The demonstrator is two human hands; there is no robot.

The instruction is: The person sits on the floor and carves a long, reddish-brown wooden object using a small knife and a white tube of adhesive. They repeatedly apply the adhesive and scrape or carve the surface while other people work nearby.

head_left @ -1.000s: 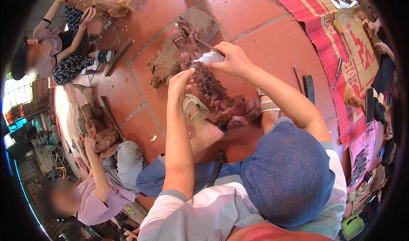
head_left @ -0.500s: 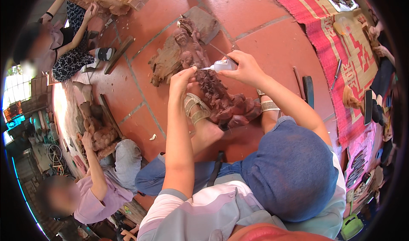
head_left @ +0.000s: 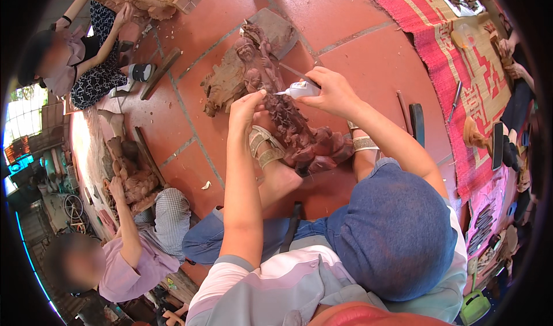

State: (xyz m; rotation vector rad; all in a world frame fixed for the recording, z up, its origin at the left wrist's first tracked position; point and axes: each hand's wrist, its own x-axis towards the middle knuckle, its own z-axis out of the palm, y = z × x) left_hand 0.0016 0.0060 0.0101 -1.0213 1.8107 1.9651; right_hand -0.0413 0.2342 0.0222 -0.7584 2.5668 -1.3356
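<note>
A reddish-brown carved wooden statue with several figures stands between my feet, its broad base nearest me. My right hand grips a small white squeeze bottle, tilted so its narrow nozzle points left at the middle of the carving. From the same hand a thin dark rod sticks out toward the upper left. Thumb and fingers of my left hand are pinched together at the carving's left side, close to the nozzle. Whatever they pinch is too small or hidden to make out.
Beyond the statue lie a rough wood piece and a flat grey-brown block on red tiles. At right, a red woven mat and a dark flat bar. Two people at left work on carvings.
The bottle and rod have tipped slightly in my right hand, the rod's end shifting a little down and left. My left hand has stayed in place.
</note>
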